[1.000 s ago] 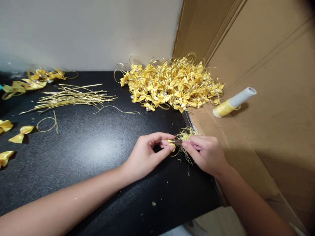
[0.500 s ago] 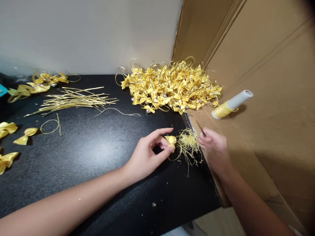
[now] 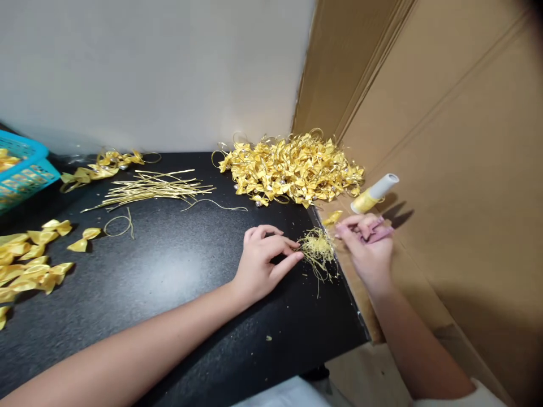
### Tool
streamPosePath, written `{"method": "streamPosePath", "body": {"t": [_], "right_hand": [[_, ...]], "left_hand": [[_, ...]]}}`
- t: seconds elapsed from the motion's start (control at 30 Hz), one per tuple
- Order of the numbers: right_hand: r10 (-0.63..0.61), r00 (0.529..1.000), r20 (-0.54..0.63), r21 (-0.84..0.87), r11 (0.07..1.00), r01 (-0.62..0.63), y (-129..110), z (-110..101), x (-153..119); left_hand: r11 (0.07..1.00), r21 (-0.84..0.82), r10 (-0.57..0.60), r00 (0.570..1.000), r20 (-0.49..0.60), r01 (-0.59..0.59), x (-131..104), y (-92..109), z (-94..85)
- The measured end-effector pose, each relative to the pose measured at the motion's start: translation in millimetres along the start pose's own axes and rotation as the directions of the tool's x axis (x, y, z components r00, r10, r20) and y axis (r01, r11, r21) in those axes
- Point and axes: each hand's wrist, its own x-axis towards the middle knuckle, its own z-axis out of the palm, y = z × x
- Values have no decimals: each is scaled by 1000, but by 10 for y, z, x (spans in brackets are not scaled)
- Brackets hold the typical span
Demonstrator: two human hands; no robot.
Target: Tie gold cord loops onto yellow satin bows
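My left hand (image 3: 265, 263) is over the black table, thumb and fingertips close together at the left edge of a tangle of thin yellow thread (image 3: 318, 246). Whatever lies between those fingertips is too small to make out. To the right of the tangle, my right hand (image 3: 373, 251) is closed around a small tool with purple handles (image 3: 379, 230); its blades are hard to tell from the dark shadows beside it. A yellow bow (image 3: 332, 219) is just beyond my right fingertips, over the cardboard; whether they touch it is unclear.
Behind my hands lies a heap of yellow bows with gold loops (image 3: 292, 169). A thread-wrapped tube (image 3: 373, 194) stands on the cardboard. Gold ties (image 3: 153, 189), loose bows (image 3: 36, 263) and a turquoise basket (image 3: 31, 183) are on the left.
The bow has left my left hand's fingers, and one now shows near my right fingertips. My right hand has turned, bringing the tool's purple handles into view. The view has shifted left.
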Motion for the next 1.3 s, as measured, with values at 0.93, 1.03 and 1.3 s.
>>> {"method": "streamPosePath", "body": {"t": [0.93,1.03,1.3], "right_hand": [[222,874,433,128,944,-304,-389,337,-113],[232,900,368,92,955,-283,-382,332,-118],[211,887,411,15,971,-238,-458,92,227]], "left_hand": [[998,-34,-55,998,-15,55,-65,-36,-82],[998,-29,-60,997,-38,59,-65,-39,-67],[997,20,-68,992,-102,70,-79,-41,-43]]}}
